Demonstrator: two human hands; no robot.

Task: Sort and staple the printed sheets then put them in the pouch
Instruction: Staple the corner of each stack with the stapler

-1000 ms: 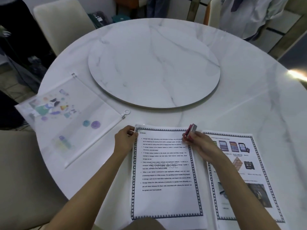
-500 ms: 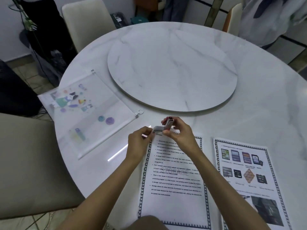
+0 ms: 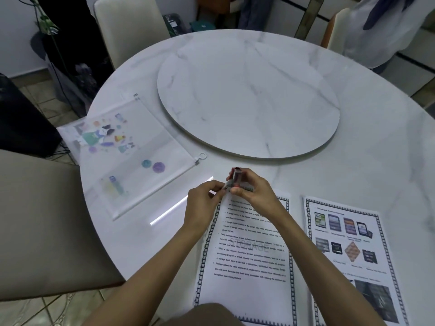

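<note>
A stack of printed text sheets [image 3: 249,250] with a dark patterned border lies on the white marble table in front of me. My right hand [image 3: 253,192] grips a small red and silver stapler [image 3: 236,176] at the stack's top left corner. My left hand [image 3: 204,199] pinches that same corner beside the stapler. A second set of sheets [image 3: 348,243] with colour pictures lies to the right. The translucent zip pouch [image 3: 127,158] with cartoon prints lies flat at the left, its ring pull pointing toward the table's middle.
A round marble turntable [image 3: 249,97] fills the table's centre. Cream chairs stand at the near left [image 3: 42,222] and the far left [image 3: 127,27]. A person in a white garment [image 3: 386,29] stands at the far right.
My right hand carried the stapler from the stack's top right corner to its top left corner, where my left hand holds the paper. The camera view shifted left.
</note>
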